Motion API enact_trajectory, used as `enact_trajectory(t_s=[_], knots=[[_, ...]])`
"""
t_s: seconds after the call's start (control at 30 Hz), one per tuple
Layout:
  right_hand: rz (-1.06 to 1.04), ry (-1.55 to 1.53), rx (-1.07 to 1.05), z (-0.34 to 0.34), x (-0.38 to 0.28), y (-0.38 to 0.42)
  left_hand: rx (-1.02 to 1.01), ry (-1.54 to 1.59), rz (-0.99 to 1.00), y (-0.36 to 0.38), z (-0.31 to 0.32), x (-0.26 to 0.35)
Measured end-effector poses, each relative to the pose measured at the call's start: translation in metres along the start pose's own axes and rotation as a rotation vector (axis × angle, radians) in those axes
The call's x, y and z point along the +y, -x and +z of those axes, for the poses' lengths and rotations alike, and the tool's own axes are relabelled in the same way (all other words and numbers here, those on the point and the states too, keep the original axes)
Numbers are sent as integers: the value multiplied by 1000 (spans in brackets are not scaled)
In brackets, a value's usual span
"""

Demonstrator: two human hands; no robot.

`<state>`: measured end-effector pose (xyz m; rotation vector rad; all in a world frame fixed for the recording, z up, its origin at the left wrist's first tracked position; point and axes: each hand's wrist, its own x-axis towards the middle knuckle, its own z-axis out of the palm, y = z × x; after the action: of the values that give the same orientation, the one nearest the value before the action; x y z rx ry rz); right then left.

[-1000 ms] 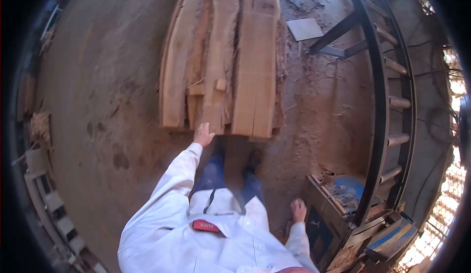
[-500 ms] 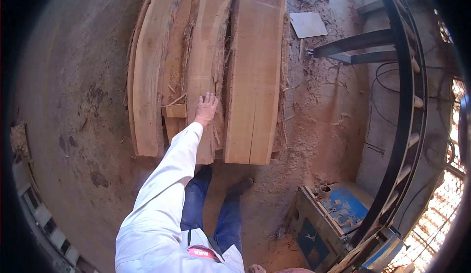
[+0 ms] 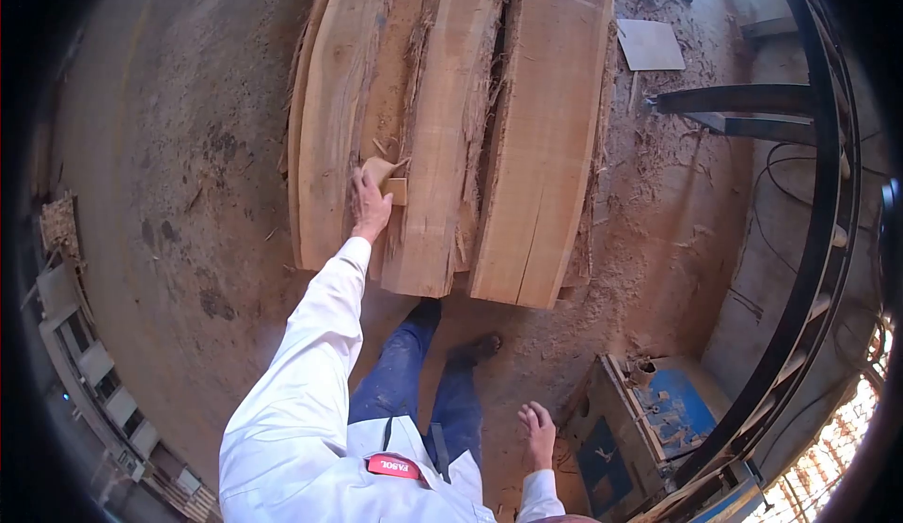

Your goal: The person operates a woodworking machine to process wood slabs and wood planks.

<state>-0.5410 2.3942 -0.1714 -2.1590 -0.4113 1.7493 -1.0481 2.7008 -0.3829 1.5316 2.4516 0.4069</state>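
Observation:
My left hand (image 3: 370, 205) reaches over the sawn planks, its fingers closed around a small pale piece of wood (image 3: 379, 168). Touching or close beside that piece is a small wooden block (image 3: 398, 191) at the left edge of the middle plank (image 3: 435, 194); the hand hides how they meet. Left of the hand lies a rough-edged plank (image 3: 331, 137). Low in the view, my right hand (image 3: 538, 434) hangs beside my leg, fingers loosely curled and thumb apart, with nothing visible in it.
A wide cracked plank (image 3: 546, 147) lies on the right of the stack. Beyond it are a pale flat sheet (image 3: 651, 45), a dark metal frame (image 3: 828, 175) with rollers, and a blue-topped machine (image 3: 679, 405). Sawdust and bark scraps cover the floor.
My left hand has moved from the middle plank leftward to the small wood pieces and closed on one. My right hand has come further into view. The view has shifted, moving the planks rightward.

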Motion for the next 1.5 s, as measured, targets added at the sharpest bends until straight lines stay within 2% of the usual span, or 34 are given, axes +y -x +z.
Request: enact_trajectory(t_s=[0.1, 0.2, 0.3, 0.4, 0.47, 0.57, 0.67, 0.77, 0.8, 0.9, 0.93, 1.03, 1.07, 1.17, 1.2, 1.3, 1.37, 1.4, 1.43, 1.47, 1.5], knots=[[-2, 52, -55, 18, 0, -17, -87, 70, -174, 40, 2, -28], [52, 77, -94, 40, 2, -35, -153, 115, -338, 73, -5, -21], [100, 98, -132, 59, 14, -47, -63, 84, -112, 90, 1, -19], [120, 115, -165, 69, 22, -49, -345, 71, -39, 75, 17, -21], [133, 106, -162, 77, 18, -48, -183, -66, 276, 53, 3, -4], [106, 119, -162, 78, 19, -49, -30, -446, 339, 13, 3, 8], [107, 129, -138, 75, 18, -49, -189, -591, 438, -16, 23, -11], [109, 97, -113, 71, 17, -47, -506, -316, 280, -50, 2, -3], [117, 87, -105, 70, 18, -48, -477, -202, 192, -55, 13, -15], [137, 88, -96, 67, 21, -50, -215, -71, 95, -50, 19, -31], [135, 99, -98, 69, 20, -52, -275, 41, -109, -52, 28, -37], [122, 92, -99, 75, 20, -54, -250, 408, -335, -53, 47, -67], [115, 85, -101, 77, 19, -56, -207, 255, -273, -51, 50, -74], [105, 101, -129, 89, 17, -59, 69, 186, -163, -44, 43, -68], [111, 99, -137, 92, 19, -58, 71, 205, -241, -39, 26, -55], [114, 91, -162, 101, 25, -62, -315, 109, -392, 3, 36, -79], [121, 84, -177, 104, 34, -62, -657, -57, -418, 56, 37, -78], [123, 113, -173, 106, 32, -59, -928, 32, -521, 81, 31, -75], [73, 184, -186, 106, 30, -56, -1091, 113, -667, 103, 11, -55], [1, 239, -198, 109, 27, -57, -1034, 98, -591, 137, 17, -54], [-82, 388, -183, 111, 23, -57, -1091, 242, -441, 167, 48, -80]])
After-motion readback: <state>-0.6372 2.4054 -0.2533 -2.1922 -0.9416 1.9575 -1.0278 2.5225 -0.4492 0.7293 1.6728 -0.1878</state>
